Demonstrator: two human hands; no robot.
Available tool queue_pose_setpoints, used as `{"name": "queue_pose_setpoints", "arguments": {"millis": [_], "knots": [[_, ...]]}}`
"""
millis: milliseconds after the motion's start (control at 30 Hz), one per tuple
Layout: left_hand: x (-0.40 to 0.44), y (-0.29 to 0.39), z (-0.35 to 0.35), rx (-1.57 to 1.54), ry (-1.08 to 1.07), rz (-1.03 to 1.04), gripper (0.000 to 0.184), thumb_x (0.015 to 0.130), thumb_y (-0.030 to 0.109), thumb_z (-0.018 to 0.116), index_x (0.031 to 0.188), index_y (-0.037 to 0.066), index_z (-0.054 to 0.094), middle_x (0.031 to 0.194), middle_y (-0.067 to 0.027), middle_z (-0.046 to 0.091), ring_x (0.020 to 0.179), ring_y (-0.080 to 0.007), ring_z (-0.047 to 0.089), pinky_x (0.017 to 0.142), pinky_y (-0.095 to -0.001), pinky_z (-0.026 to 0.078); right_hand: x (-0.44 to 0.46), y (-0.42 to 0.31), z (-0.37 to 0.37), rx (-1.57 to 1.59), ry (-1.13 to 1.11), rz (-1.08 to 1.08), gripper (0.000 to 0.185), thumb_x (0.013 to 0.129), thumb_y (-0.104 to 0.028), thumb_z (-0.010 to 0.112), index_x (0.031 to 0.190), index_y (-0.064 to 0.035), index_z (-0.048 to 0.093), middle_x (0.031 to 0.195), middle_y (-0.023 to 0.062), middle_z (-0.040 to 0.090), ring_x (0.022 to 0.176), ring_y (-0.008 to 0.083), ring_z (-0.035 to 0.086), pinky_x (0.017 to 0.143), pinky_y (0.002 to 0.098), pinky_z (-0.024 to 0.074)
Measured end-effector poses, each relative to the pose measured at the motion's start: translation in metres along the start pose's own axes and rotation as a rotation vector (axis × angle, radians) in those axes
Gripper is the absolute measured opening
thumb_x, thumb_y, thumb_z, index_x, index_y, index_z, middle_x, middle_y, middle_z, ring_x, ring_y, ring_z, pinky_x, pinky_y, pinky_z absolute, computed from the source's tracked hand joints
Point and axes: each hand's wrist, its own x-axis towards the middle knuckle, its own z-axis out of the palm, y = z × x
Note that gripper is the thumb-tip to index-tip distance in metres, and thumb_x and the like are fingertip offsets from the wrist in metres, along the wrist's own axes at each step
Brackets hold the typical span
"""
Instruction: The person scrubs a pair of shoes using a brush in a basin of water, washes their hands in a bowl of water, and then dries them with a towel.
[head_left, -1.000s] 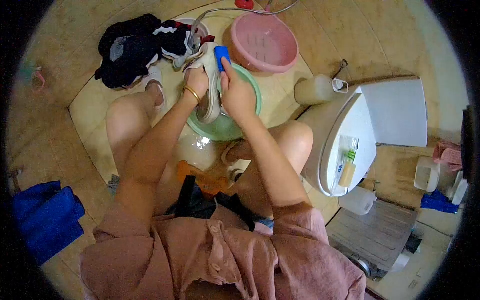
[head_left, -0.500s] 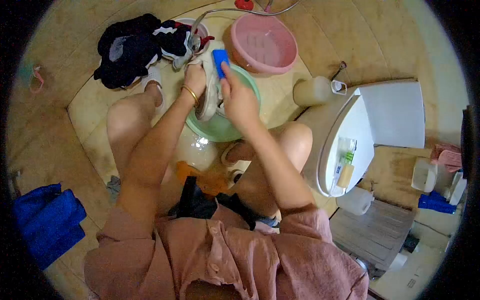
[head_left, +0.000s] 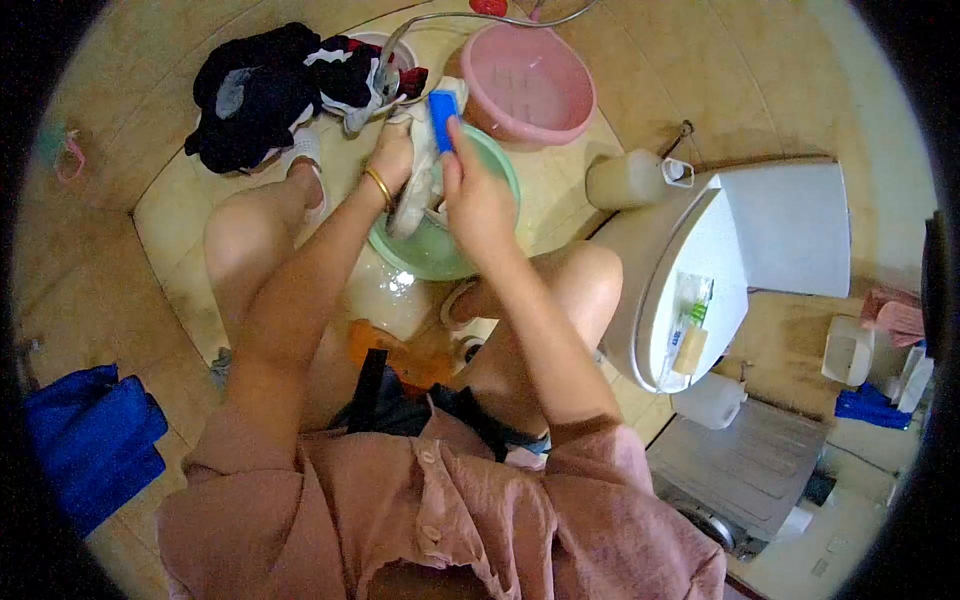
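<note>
Over the green basin (head_left: 435,265) hangs a wet white shoe (head_left: 422,165), tilted, its toe or heel end pointing away from me. My left hand (head_left: 392,158), a gold bangle at its wrist, is closed around the shoe's left side. In my right hand (head_left: 482,200) is a blue scrubbing brush (head_left: 442,118), held with the thumb along its back and pressed against the shoe. The brush's bristles are hidden beneath it. Part of the basin's inside is covered by the shoe and my hands.
Beyond the green basin stands a pink basin (head_left: 535,132). Dark clothes (head_left: 260,100) lie at the far left, near a shower head (head_left: 387,80) on a hose. To the right are a jug (head_left: 625,180) and a toilet (head_left: 640,300) with a packet on its lid.
The brush has shifted slightly up and stands a little steeper against the shoe. The shoe has turned a bit in my left hand. Both hands keep their hold.
</note>
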Motion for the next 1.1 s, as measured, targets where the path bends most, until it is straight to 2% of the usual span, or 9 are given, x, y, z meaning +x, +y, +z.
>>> {"name": "queue_pose_setpoints", "arguments": {"millis": [133,267,333,467,600,767,800,967,1100], "knots": [[-0.021,0.036,0.01,0.077,-0.2,0.102,0.027,0.09,0.015,0.051,0.111,0.001,0.062,0.1,-0.005,0.065,0.09,-0.0152,0.059,0.082,-0.0298,0.047,0.025,0.01,-0.016,-0.019,0.041,0.154,0.039,0.092,-0.024,0.049,0.129,-0.0132,0.051,0.084,0.0239,0.064,0.073,0.0394,0.063,0.067,0.0466,0.049],[-0.008,0.061,0.007,-0.622,0.106,-0.281,0.022,0.088,0.013,0.052,0.103,0.001,0.063,0.092,-0.0065,0.065,0.081,-0.0141,0.057,0.075,-0.0315,0.049,-0.025,-0.029,-0.012,-0.141,-0.021,-0.105,0.042,0.09,-0.023,0.054,0.131,-0.0158,0.05,0.074,0.0225,0.062,0.065,0.0379,0.062,0.061,0.0453,0.0484],[-0.012,0.037,-0.001,0.23,-0.064,-0.001,0.022,0.087,0.012,0.052,0.102,0.0,0.062,0.089,-0.0092,0.064,0.08,-0.0162,0.057,0.076,-0.0335,0.048,-0.007,-0.022,-0.018,-0.139,-0.062,-0.003,0.039,0.089,-0.023,0.054,0.128,-0.0178,0.053,0.073,0.0213,0.062,0.064,0.0372,0.062,0.06,0.0455,0.0484],[-0.021,0.051,0.011,0.119,-0.141,0.213,0.026,0.084,0.009,0.056,0.106,-0.003,0.063,0.098,-0.011,0.068,0.089,-0.0159,0.062,0.081,-0.0307,0.048,0.037,0.006,-0.021,-0.103,0.061,0.125,0.036,0.09,-0.025,0.052,0.125,-0.0152,0.055,0.078,0.022,0.063,0.067,0.0381,0.062,0.061,0.0463,0.0486],[-0.007,0.051,-0.005,0.087,-0.051,-0.208,0.025,0.088,0.017,0.051,0.103,0.001,0.063,0.095,-0.009,0.067,0.083,-0.0161,0.06,0.077,-0.0339,0.049,-0.015,-0.026,-0.015,-0.064,-0.082,-0.037,0.039,0.09,-0.027,0.052,0.128,-0.0174,0.053,0.082,0.0212,0.065,0.072,0.0394,0.063,0.066,0.0459,0.0499],[-0.022,0.057,0.002,0.466,-0.18,0.169,0.021,0.083,0.012,0.059,0.096,-0.002,0.065,0.089,-0.0122,0.069,0.079,-0.0202,0.065,0.071,-0.034,0.049,0.036,0.002,-0.035,-0.077,-0.034,0.213,0.04,0.092,-0.028,0.051,0.13,-0.0147,0.05,0.086,0.0207,0.065,0.077,0.0384,0.063,0.069,0.0452,0.0488],[-0.029,0.071,0.009,0.193,-0.117,0.243,0.019,0.08,0.007,0.053,0.092,-0.005,0.064,0.089,-0.0244,0.065,0.082,-0.0318,0.066,0.073,-0.0359,0.049,0.046,0.017,-0.035,-0.07,0.068,0.203,0.041,0.092,-0.028,0.051,0.131,-0.0141,0.049,0.086,0.0208,0.065,0.078,0.0386,0.063,0.069,0.0452,0.0486],[-0.005,0.033,0.005,-0.218,0.047,-0.058,0.022,0.092,0.011,0.043,0.1,0.004,0.063,0.086,-0.002,0.063,0.072,-0.0119,0.059,0.067,-0.0285,0.051,-0.006,-0.017,-0.024,0.014,-0.006,0.002,0.042,0.092,-0.025,0.053,0.133,-0.0159,0.048,0.088,0.0215,0.065,0.074,0.039,0.063,0.07,0.0447,0.0497],[0.0,0.027,-0.006,-0.38,0.12,-0.129,0.024,0.093,0.013,0.041,0.101,0.004,0.062,0.085,-0.0024,0.062,0.072,-0.011,0.058,0.063,-0.0269,0.051,-0.025,-0.034,-0.021,0.171,-0.115,0.18,0.042,0.093,-0.023,0.05,0.135,-0.0161,0.046,0.087,0.0224,0.063,0.074,0.0323,0.063,0.067,0.0385,0.0484]]}}
